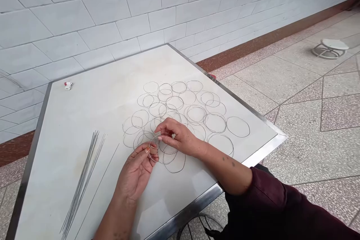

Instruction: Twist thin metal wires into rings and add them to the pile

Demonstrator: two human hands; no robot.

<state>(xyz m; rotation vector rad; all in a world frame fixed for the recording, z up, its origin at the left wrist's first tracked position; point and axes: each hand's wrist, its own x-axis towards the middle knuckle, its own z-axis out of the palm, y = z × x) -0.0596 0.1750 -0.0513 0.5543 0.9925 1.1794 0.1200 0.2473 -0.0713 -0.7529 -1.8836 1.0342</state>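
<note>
Between my two hands is a thin wire ring [154, 160], raised a little above the table. My left hand [140, 167] pinches its left side between thumb and fingers. The fingers of my right hand [176, 137] close on its upper edge. Many similar wire rings [215, 123] lie overlapping on the white tabletop, under and beyond my hands. To the left of my left hand lies a bundle of straight wires [81, 187], with one single wire [98, 187] apart from it.
The white table [112, 93] has a metal edge and stands against a tiled wall [107, 11]. Small red and white pieces [68, 86] sit near its far left corner. A low round stool [330, 48] stands on the floor at the right.
</note>
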